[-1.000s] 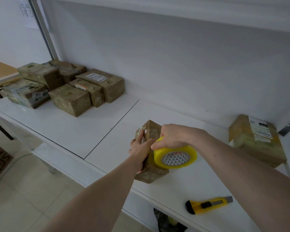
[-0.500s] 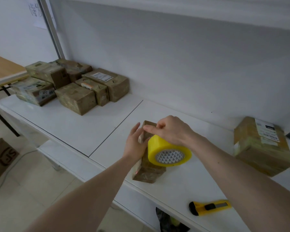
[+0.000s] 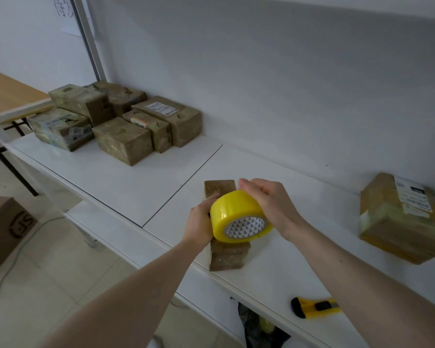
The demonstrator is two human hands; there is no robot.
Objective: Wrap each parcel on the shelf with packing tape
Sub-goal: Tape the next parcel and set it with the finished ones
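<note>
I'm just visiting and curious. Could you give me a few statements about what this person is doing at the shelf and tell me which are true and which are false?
1. The right hand holds a yellow roll of tape. True.
2. The left hand is picking up the yellow knife. False: it steadies the small parcel; the knife lies untouched on the shelf.
3. The small parcel stands on end near the shelf's front edge. True.
4. The group of parcels at the far left lies on the floor. False: it sits on the shelf.
5. The large parcel to the right bears a printed label. True.
</note>
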